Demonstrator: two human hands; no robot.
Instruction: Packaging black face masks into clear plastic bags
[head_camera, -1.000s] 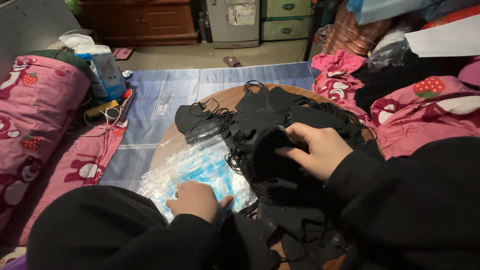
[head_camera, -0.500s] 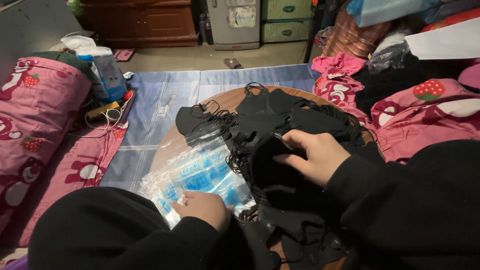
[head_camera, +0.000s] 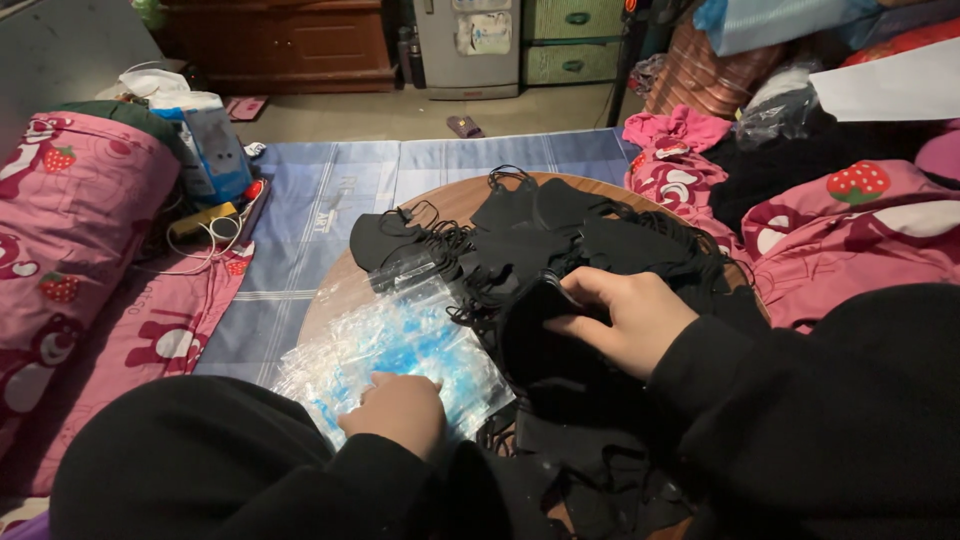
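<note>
While my right hand (head_camera: 625, 318) pinches one black mask (head_camera: 540, 335) atop the mask pile (head_camera: 560, 240) at the table's (head_camera: 455, 197) middle, my left hand (head_camera: 397, 408) presses flat, fingers loose, on clear bags (head_camera: 400, 335) at the near left edge. A blue mat (head_camera: 320, 200) lies beyond.

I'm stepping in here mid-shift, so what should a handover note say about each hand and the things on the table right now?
Left hand: resting flat on the stack of clear plastic bags, fingers spread, no grip closed.
Right hand: grip closed on one black face mask at the near edge of the pile of black masks.
Both lie on the round wooden table.
Done: no mask visibly bagged.
Left: the pile looks loose and unbagged.
</note>
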